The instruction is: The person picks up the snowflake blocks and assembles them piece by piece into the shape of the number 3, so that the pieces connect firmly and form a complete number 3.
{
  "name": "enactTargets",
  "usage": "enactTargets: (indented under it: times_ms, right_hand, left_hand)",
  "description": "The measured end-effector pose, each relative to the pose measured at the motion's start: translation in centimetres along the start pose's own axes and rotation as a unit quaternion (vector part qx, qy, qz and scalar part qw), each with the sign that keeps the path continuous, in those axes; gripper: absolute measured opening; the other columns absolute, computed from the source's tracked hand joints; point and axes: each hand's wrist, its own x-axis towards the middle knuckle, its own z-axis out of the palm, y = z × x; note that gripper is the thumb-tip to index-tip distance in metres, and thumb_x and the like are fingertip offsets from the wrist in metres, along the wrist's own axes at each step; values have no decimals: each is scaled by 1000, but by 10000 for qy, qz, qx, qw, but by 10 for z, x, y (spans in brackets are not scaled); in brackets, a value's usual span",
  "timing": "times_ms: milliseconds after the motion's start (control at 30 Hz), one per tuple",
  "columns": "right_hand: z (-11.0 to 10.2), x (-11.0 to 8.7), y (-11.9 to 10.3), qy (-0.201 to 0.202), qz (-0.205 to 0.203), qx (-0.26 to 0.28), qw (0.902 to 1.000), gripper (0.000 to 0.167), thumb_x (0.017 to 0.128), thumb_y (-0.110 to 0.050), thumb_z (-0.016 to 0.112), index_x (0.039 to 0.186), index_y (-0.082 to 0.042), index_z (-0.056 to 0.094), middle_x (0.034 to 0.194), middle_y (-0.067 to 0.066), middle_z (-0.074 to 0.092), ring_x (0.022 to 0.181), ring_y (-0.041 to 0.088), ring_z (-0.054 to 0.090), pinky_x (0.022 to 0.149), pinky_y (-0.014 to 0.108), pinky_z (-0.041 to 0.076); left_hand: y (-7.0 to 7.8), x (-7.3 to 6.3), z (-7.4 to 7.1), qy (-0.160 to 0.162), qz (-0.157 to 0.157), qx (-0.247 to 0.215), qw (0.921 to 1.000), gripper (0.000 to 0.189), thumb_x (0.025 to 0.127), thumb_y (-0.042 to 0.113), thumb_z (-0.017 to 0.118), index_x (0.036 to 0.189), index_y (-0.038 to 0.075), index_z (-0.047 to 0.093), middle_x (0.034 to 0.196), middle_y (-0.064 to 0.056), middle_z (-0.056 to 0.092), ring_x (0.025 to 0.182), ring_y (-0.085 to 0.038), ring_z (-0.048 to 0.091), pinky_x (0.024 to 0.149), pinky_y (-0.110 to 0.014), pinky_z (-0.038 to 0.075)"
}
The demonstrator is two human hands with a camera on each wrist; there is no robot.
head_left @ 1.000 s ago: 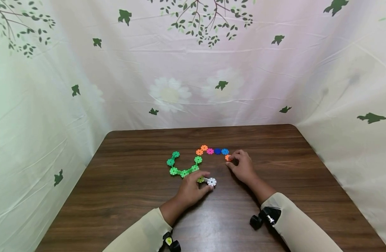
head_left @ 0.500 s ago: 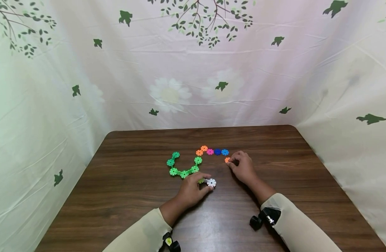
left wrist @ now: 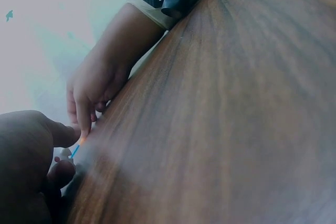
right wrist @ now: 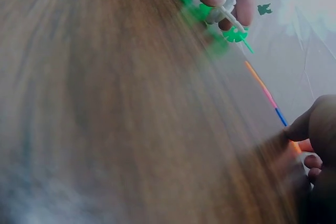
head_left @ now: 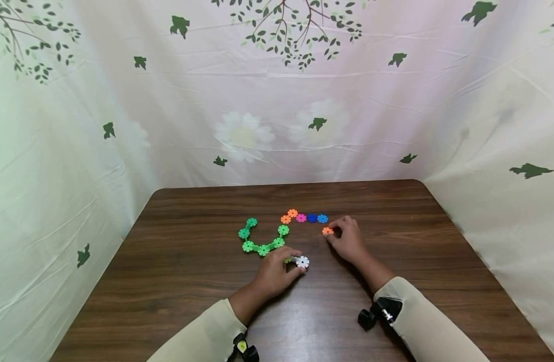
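Note:
In the head view my right hand [head_left: 348, 241] pinches an orange flower-shaped plastic disc [head_left: 328, 231] between thumb and index finger. The disc sits just below the light blue disc [head_left: 322, 218] that ends a flat row on the table. My left hand [head_left: 274, 274] grips the end of a joined green disc chain [head_left: 263, 250], its fingers around a white disc [head_left: 302, 262] and a yellow-green one partly hidden by the fingers. The right wrist view shows the white disc [right wrist: 227, 10] tilted on edge between the left fingertips.
The row runs left through a dark blue disc [head_left: 311, 218], a pink disc [head_left: 301, 218] and orange discs [head_left: 286, 219]. A single-looking green disc [head_left: 283, 230] lies under the row's left end. A patterned curtain [head_left: 268, 100] hangs behind the brown table [head_left: 177, 281].
My right hand has drawn the orange disc slightly down, away from the light blue disc, widening the gap between them. The left hand stays nearly still on the chain.

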Motion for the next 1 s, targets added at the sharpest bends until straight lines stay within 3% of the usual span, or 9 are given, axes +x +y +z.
enactTargets:
  times_ms: [200, 333, 700, 1000]
  right_hand:
    - [1, -1, 1, 54, -80, 656, 9978, 18, 91, 2, 83, 105, -1, 71, 94, 15, 71, 85, 20, 61, 76, 27, 47]
    - [1, -3, 2, 6, -122, 982, 9951, 13, 95, 2, 80, 105, 0, 73, 88, 13, 69, 78, 12, 55, 68, 23, 45]
    - [-4, -5, 0, -426, 95, 1119, 9928, 7, 100, -11, 80, 102, -4, 79, 97, 8, 78, 88, 15, 63, 78, 24, 51]
    - [-3, -8, -2, -730, -99, 1224, 9897, 6, 100, -10, 80, 96, -6, 78, 97, 8, 78, 91, 13, 64, 83, 25, 51]
  left_hand:
    - [-2, 0, 1, -11, 35, 28, 10000, 32, 92, 14, 89, 121, 5, 79, 116, -7, 80, 105, -22, 76, 91, -36, 61]
    - [-1, -1, 0, -51, 21, -6, 10000, 32, 93, 14, 88, 122, 5, 79, 117, -7, 80, 106, -22, 75, 91, -36, 61]
    - [0, 0, -1, -82, 19, -72, 9999, 31, 94, 13, 86, 123, 4, 80, 115, -7, 78, 101, -21, 73, 88, -34, 59]
    - [-1, 1, -1, -107, 65, 13, 9999, 26, 94, 13, 85, 119, 6, 81, 112, -6, 77, 96, -17, 71, 84, -28, 57]
